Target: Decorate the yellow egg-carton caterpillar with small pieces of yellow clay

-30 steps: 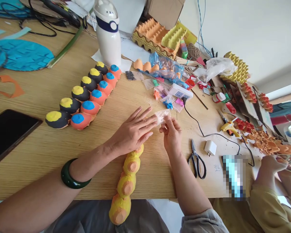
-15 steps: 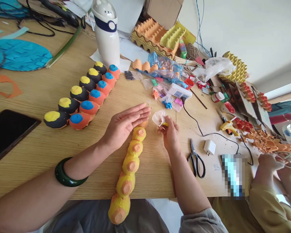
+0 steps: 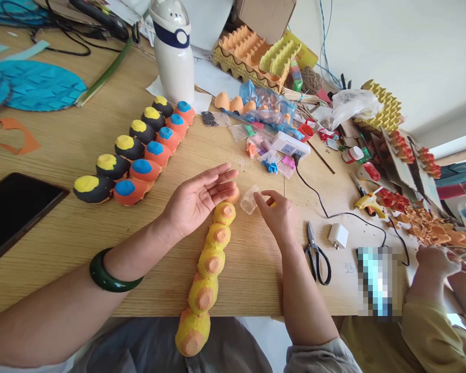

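A strip of yellow-coated egg-carton cups (image 3: pixel 212 262) with orange tips runs from the table edge up to my left hand. My left hand (image 3: pixel 196 199) is open, palm facing right, fingers apart over the strip's bare orange far end (image 3: pixel 233 195). To its right, my right hand (image 3: pixel 276 215) is closed on a small yellow lump (image 3: pixel 273 203), mostly hidden by the fingers. A clear plastic wrapper (image 3: pixel 250 200) lies at the right fingertips; whether they grip it is unclear. Rows of black-yellow cups (image 3: pixel 129 147) and orange-blue cups (image 3: pixel 155 152) stand at the left.
Black scissors (image 3: pixel 317 254) and a white charger (image 3: pixel 338 235) lie right of my right arm. A power strip (image 3: pixel 291 145), a white bottle (image 3: pixel 174 62) and egg trays (image 3: pixel 248 54) are farther back. A phone (image 3: pixel 19 217) lies left. Another person's hands (image 3: pixel 438 260) are at far right.
My left hand has turned its palm more upward and its fingers have spread. My right hand has turned over, knuckles up, and the clear wrapper has shifted lower. The view has moved slightly.
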Action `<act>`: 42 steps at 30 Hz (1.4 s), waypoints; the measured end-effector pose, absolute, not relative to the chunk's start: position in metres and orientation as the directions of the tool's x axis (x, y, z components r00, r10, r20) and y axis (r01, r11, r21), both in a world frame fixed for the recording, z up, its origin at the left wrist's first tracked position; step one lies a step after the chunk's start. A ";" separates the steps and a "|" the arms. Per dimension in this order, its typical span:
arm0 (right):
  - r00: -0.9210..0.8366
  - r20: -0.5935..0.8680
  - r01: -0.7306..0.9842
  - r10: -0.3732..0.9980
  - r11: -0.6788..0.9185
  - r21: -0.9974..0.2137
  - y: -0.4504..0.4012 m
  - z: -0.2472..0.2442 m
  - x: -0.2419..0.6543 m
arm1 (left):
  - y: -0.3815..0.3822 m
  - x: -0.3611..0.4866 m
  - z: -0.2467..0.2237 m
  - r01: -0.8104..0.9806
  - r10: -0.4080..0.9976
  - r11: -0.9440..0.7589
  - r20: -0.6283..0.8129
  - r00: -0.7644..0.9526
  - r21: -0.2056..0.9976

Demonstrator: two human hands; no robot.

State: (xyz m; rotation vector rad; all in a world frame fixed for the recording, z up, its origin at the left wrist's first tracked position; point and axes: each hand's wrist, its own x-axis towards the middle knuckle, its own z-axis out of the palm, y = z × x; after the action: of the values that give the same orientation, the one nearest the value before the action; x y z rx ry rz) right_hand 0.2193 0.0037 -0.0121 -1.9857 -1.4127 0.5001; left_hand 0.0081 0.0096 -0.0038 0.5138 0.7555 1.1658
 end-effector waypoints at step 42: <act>0.115 -0.108 -0.235 0.988 -0.079 -0.969 0.000 -0.002 0.198 | 0.004 0.004 -0.010 0.364 0.840 -0.537 0.522 0.149 0.761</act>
State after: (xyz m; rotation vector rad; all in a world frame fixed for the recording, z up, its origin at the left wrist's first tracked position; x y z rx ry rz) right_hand 0.1985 0.0000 -0.0018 -1.1605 -0.9000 1.2835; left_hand 0.0039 0.0044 -0.0103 1.9717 1.1456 1.3716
